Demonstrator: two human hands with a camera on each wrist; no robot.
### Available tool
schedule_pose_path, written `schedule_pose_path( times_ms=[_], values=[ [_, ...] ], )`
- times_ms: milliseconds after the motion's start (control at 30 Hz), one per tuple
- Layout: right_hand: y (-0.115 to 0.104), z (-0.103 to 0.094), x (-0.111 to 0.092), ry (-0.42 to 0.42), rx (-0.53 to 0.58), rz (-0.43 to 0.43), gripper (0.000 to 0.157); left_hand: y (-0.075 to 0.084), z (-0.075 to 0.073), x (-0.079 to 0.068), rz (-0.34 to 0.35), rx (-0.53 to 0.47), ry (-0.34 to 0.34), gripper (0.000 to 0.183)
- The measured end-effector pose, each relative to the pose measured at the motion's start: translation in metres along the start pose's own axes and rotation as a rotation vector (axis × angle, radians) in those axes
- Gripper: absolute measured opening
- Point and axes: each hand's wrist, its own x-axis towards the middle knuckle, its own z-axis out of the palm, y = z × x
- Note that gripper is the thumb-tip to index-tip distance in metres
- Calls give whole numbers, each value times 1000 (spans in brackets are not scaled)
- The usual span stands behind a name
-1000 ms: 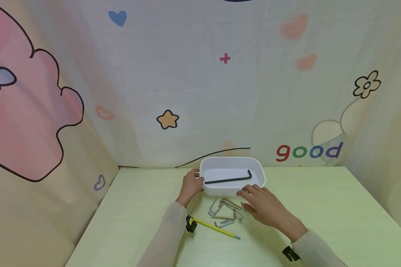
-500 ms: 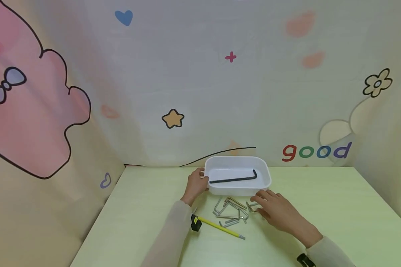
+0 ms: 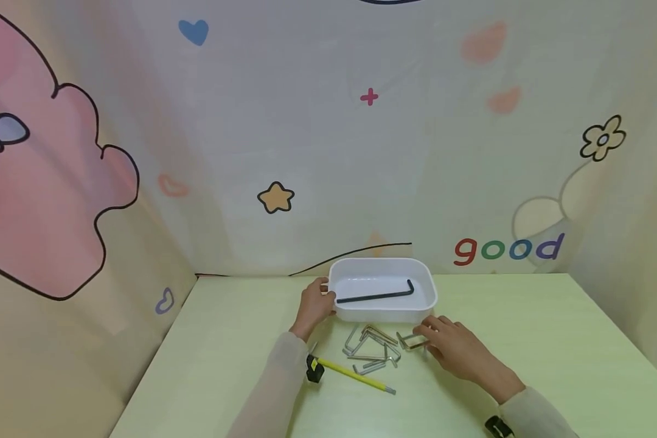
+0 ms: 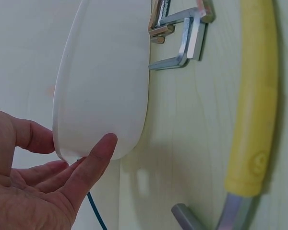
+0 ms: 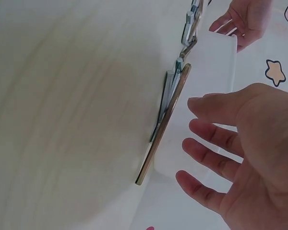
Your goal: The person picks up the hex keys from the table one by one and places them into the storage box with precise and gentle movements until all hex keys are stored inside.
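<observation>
My left hand grips the left end of a white tray, thumb at the rim and a finger along the outer wall in the left wrist view. Inside the tray lies a long black hex key. My right hand hovers near the tray's front right corner. Its fingers are spread and loosely bent with nothing between them. Close by its fingertips lie a few hex keys, one of them a brass-coloured hex key in the right wrist view.
Several silver and brass-coloured hex keys lie in a loose pile before the tray. In front of them rests a yellow-sleeved hex key, its bent metal end beside my left wrist. A printed curtain hangs behind the table.
My right hand has moved right and back from the tray's front edge, uncovering hex keys beside the pile. My left hand stays on the tray, which stands in the same place.
</observation>
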Motion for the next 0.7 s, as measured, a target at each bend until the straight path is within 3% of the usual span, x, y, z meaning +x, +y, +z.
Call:
schedule_pose_path(
  times_ms=[267,700],
  values=[
    [3,1,0,-82,17,50,39,-2,0,0,-4,11,0,52],
    [6,5,0,-114,28,45,38,-1,0,-1,-6,18,0,52]
  ],
)
